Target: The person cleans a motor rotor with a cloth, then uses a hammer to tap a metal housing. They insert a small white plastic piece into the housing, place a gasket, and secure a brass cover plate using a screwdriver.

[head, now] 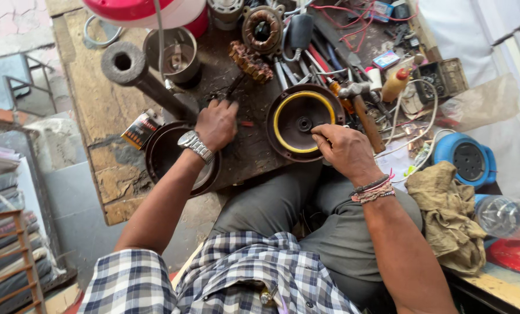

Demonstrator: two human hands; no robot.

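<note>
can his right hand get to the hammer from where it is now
Probably yes. The right hand rests on the rim of the round dark cover with the yellow ring, and the hammer lies just beyond it on the bench, its wooden handle uncovered with nothing between them.

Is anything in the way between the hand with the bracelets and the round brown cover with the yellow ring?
No. The right hand already rests on the near rim of the round cover, so nothing sits between them. The hammer lies just to its right, beside the cover, not blocking it.
</note>
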